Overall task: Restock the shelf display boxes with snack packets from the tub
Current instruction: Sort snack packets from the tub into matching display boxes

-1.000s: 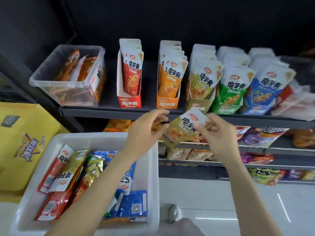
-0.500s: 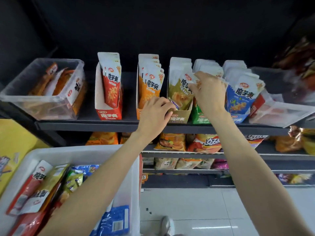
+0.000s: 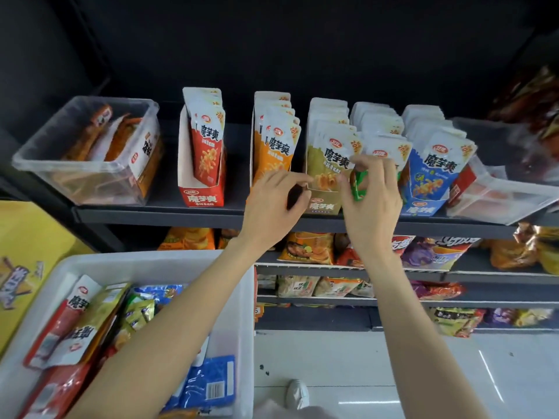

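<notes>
An olive snack packet (image 3: 329,158) stands at the front of the olive display box (image 3: 322,205) on the top shelf. My left hand (image 3: 273,207) pinches the packet's lower left corner between index finger and thumb. My right hand (image 3: 373,201) grips its right edge, thumb on the packet and fingers curled in front of the green packets (image 3: 360,186). Red (image 3: 201,201), orange (image 3: 272,146) and blue (image 3: 423,207) display boxes stand in the same row, all holding packets. The white tub (image 3: 233,267) at lower left holds several mixed packets (image 3: 90,322).
A clear bin (image 3: 90,176) with orange packets sits at the shelf's left end, and another clear bin (image 3: 499,201) at its right end. Lower shelves (image 3: 423,270) hold chip bags. A yellow carton (image 3: 27,267) stands left of the tub. A shoe (image 3: 298,394) shows on the white floor.
The olive packet went from in front of me up into the olive box. My right hand slid from its top down to its right edge, and my left hand reached its left corner.
</notes>
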### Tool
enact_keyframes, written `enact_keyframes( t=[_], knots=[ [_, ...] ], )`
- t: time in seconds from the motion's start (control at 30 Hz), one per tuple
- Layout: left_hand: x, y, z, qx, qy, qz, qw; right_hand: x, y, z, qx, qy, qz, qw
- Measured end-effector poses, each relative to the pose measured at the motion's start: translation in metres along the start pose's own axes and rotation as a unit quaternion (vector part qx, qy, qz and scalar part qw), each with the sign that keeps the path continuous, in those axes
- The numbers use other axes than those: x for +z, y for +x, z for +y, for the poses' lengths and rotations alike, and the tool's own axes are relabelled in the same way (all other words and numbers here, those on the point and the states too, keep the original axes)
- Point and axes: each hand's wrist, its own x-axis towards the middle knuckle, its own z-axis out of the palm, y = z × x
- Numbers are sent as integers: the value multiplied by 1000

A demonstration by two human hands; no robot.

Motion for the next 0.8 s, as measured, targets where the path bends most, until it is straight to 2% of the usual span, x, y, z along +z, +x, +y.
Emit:
enact_keyframes(
  t=[0.13, 0.23, 0.3, 0.37, 0.47, 0.6, 0.7, 0.8],
  knots=[
    [-44, -48, -1, -61, -84, 125, 987, -4, -53, -49, 91, 187, -135, 969],
    [-81, -101, -17, -124, -94, 138, 978, 15, -88, -76, 52, 196, -300, 932],
    [-102, -142, -42, -182, -44, 84, 979, 37, -111, -89, -7, 174, -392, 903],
    [-122, -180, -68, -242, 46, -10, 969, 59, -130, -103, -31, 152, -469, 870],
    [-144, -225, -102, -288, 188, -147, 927, 93, -153, -125, -33, 115, -561, 819],
    [-170, -252, -112, -323, 177, -318, 873, 128, -179, -155, -47, 46, -660, 748],
    [-176, -260, -114, -298, 166, -349, 872, 129, -197, -170, -107, -10, -739, 666],
    [-176, -263, -116, -279, 154, -332, 888, 126, -213, -170, -114, -31, -763, 636]
  ],
)
